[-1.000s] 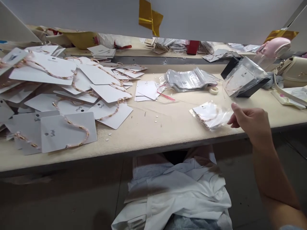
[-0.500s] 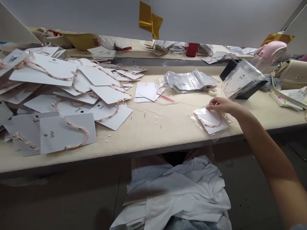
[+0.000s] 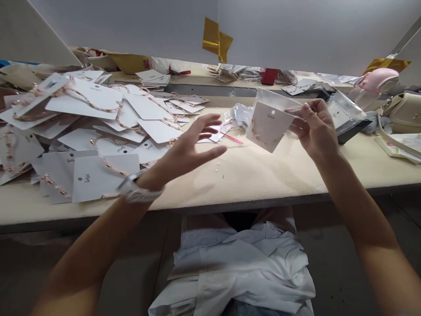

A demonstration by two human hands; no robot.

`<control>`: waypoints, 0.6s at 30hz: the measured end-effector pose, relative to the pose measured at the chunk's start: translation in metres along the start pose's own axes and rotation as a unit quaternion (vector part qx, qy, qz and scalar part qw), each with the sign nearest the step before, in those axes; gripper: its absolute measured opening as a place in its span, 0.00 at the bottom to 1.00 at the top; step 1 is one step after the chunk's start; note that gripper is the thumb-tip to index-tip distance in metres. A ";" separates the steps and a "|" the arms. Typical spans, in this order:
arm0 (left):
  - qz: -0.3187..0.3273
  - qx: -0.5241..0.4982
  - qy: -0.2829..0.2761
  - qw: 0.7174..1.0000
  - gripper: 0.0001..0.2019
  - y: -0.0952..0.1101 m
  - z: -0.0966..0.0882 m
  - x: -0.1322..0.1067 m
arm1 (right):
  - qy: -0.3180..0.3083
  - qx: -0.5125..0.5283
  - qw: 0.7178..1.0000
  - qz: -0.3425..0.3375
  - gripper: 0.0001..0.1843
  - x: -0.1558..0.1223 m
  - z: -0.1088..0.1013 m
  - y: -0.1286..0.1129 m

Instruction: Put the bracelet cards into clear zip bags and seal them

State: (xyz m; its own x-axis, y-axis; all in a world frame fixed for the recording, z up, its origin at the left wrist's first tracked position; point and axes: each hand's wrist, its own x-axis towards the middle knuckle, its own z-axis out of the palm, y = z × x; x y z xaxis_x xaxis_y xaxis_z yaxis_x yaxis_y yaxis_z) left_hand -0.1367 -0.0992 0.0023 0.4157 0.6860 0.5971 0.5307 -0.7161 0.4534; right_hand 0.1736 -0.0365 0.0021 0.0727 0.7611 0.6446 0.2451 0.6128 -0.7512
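Note:
My right hand [image 3: 314, 127] is raised above the table, pinching a clear plastic bag [image 3: 274, 115] by its edge. Inside the bag is a white card [image 3: 267, 126] with a thin gold-toned necklace. My left hand [image 3: 190, 149] hangs open over the table, fingers spread, holding nothing, with a white watch [image 3: 140, 188] on its wrist. It is nearest to a loose heap of white cards [image 3: 98, 103] with beaded pink-and-gold necklaces laid on them. A stack of clear bags [image 3: 237, 116] is partly hidden behind the raised bag.
Several small white beads [image 3: 217, 166] lie on the cream table [image 3: 263, 184]. Further right, a bagged card leans on a black stand [image 3: 350, 131]. A beige handbag [image 3: 399, 112] and a pink object [image 3: 378, 80] sit at the right. White cloth [image 3: 237, 267] lies below the table's front edge.
My right hand has lifted the bagged card off the table and raised it. My left hand and forearm have come into view from the lower left. The view has tilted slightly.

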 end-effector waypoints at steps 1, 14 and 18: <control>-0.038 -0.034 -0.006 0.999 0.38 -0.010 0.012 0.017 | -0.010 0.003 1.000 -0.009 0.15 -0.001 0.006 0.001; -0.066 -0.224 -0.094 0.968 0.22 -0.033 0.068 0.055 | -0.197 -0.092 0.975 0.046 0.26 -0.006 0.001 0.000; 0.037 -0.086 -0.053 0.994 0.19 -0.039 0.066 0.050 | 0.007 -0.267 0.963 -0.046 0.12 0.005 -0.022 -0.018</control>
State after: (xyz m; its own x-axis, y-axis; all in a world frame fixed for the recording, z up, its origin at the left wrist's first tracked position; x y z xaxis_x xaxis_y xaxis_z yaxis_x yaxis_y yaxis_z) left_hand -0.0881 -0.0288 -0.0289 0.5283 0.6342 0.5645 0.3659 -0.7701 0.5226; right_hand 0.1905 -0.0488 0.0218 0.0386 0.7034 0.7098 0.7129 0.4784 -0.5128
